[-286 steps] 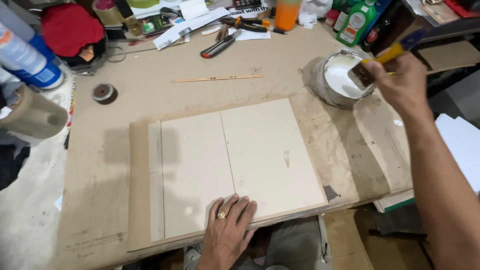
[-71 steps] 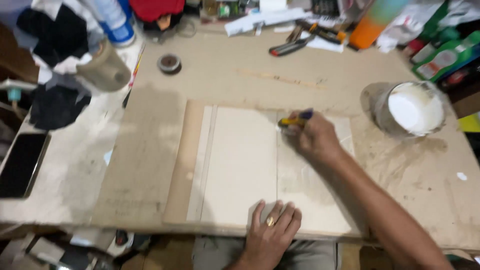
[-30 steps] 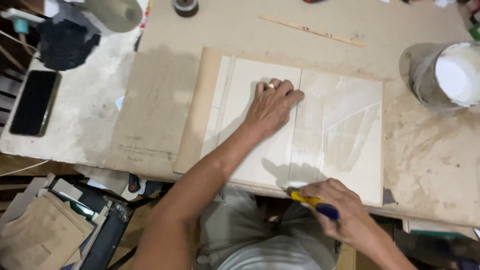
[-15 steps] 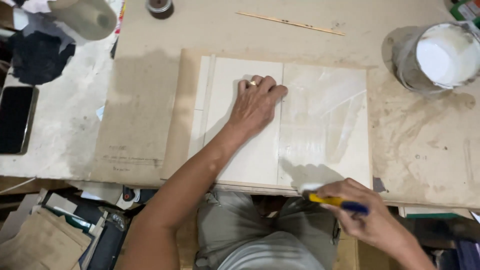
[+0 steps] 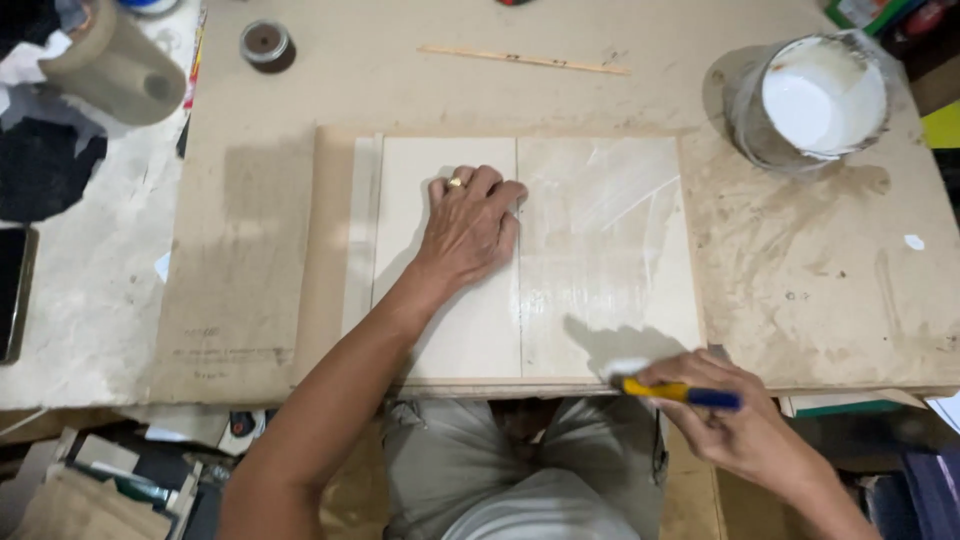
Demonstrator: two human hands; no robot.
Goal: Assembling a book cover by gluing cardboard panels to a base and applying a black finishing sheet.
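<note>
My left hand (image 5: 468,222) lies flat on the left of two pale boards (image 5: 450,320), fingers together, a ring on one finger. The right board (image 5: 610,250) is glossy with streaks of white glue. My right hand (image 5: 735,425) sits at the near edge of the table and grips a brush with a yellow and blue handle (image 5: 680,392); its tip rests at the near edge of the right board. A brown backing sheet (image 5: 335,250) lies under both boards. A pot of white glue (image 5: 815,100) stands at the far right.
A thin wooden stick (image 5: 525,60) lies beyond the boards. A small round tin (image 5: 266,44) and a big tape roll (image 5: 110,70) sit at the far left, with a dark phone (image 5: 10,290) at the left edge. Clutter lies under the table.
The brush went from the glue pot to the right board and down to its near edge. My left hand shifted from the near edge up onto the left board.
</note>
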